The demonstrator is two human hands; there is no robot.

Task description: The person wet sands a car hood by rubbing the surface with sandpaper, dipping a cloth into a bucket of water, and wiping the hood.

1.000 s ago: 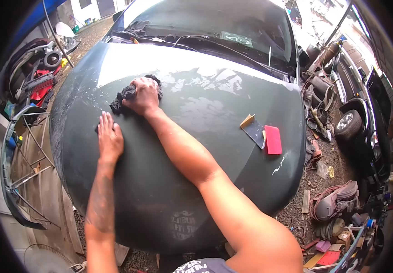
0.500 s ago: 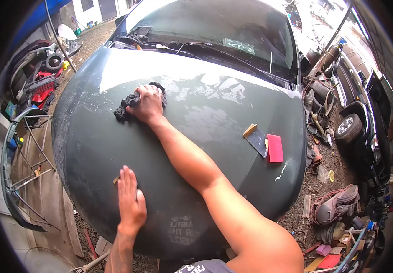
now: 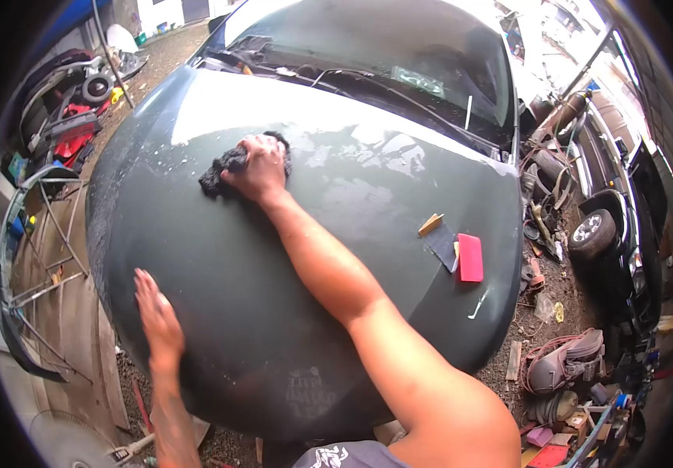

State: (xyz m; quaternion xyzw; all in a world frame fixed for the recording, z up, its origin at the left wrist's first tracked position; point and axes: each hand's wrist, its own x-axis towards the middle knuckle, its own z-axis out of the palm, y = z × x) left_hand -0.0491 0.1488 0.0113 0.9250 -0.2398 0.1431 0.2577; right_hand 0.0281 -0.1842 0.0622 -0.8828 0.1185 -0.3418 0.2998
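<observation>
A dark, shaggy cloth is bunched under my right hand, which presses it onto the dark green car hood. Its fingers curl round the cloth near the pale, reflective upper part of the hood. Lower left, my left hand lies flat near the hood's edge, fingers stretched out and holding nothing I can see. A red flat pad and a piece of dark sandpaper with a tan folded edge lie together on the right side of the hood. Wet-looking patches show beyond my right hand.
The windshield rises behind the hood. A curved bumper part and a metal frame stand at left. To the right are a black vehicle with a wheel, a coiled hose and scattered parts on gravel.
My left hand has slid left across the hood, toward its edge. The right hand and cloth have shifted slightly to the right in view; the camera has moved a little too.
</observation>
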